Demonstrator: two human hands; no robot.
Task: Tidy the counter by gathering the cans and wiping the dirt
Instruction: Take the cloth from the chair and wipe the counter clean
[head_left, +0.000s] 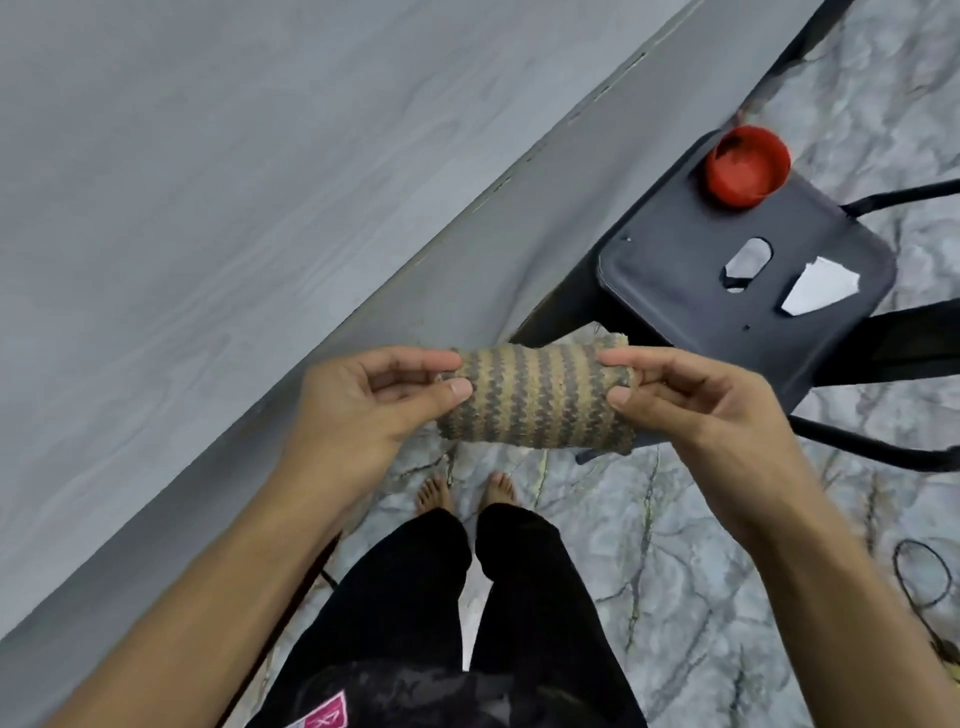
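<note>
Holding entry: one rolled cloth, woven, tan with grey zigzag stripes, lying crosswise between both hands.

Left grip: thumb and fingertips pinching the left end of the roll.

Right grip: thumb and fingertips pinching the right end.

Position of cloth: in the air, off the table, just beyond the table's near edge, above the floor; in this view it overlaps the near-left corner of the stool.

Table: grey wood-grain top, filling the left and far part of the view, its edge running diagonally from near left to far right.

Stool: dark metal, square seat with a cut-out slot, standing at right, close beside the table edge. On the seat: a red spool of thread at the far corner; a white scrap of paper toward the right side, apart from the spool.

Floor: grey marbled pattern. Bare feet and black trousers seen directly below the cloth. Dark cable loop lying on the floor at near right.
</note>
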